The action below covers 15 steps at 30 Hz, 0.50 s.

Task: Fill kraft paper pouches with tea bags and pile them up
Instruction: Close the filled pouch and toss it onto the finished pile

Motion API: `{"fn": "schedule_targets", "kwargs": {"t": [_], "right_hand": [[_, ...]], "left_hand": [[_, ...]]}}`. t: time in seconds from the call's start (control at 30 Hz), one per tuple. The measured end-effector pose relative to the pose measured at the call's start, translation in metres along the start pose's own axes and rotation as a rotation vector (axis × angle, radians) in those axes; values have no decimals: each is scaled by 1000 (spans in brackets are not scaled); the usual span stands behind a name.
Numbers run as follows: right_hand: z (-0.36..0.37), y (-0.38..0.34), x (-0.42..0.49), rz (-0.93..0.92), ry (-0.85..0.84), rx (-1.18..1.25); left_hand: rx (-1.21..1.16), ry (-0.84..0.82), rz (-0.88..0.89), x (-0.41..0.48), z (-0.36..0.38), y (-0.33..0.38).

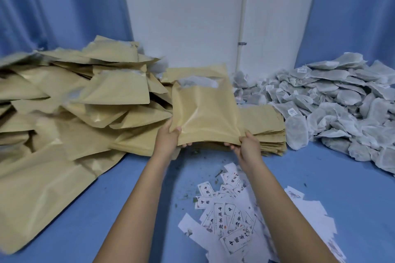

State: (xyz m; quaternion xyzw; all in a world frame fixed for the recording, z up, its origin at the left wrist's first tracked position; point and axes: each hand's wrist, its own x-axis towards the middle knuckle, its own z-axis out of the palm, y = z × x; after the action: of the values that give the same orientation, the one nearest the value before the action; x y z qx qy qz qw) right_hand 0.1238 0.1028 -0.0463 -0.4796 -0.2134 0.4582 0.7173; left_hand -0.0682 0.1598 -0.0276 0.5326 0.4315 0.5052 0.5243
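I hold a filled kraft paper pouch [203,111] up above the blue surface, its open mouth pointing away from me with white tea bags showing inside. My left hand [168,137] grips its near left corner and my right hand [248,145] grips its near right corner. A big heap of filled kraft pouches [81,100] lies to the left. Behind the held pouch sits a flat stack of empty pouches [267,132]. A mound of white tea bags [337,100] fills the right side.
Printed white paper labels [230,224] lie scattered on the blue cloth [119,194] between my forearms and to the right. Small tea crumbs dot the cloth. Blue curtains and a white wall panel [183,17] close off the back.
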Motion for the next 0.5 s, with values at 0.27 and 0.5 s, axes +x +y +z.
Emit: {"fn": "schedule_targets", "kwargs": {"t": [0.27,0.5], "right_hand": [[159,-23,16,57,-226,321],[283,-49,23,185,-672,361]], "left_hand": [[-268,202,39,51,-102,96],[-168,82,-48,96,-138,163]]}}
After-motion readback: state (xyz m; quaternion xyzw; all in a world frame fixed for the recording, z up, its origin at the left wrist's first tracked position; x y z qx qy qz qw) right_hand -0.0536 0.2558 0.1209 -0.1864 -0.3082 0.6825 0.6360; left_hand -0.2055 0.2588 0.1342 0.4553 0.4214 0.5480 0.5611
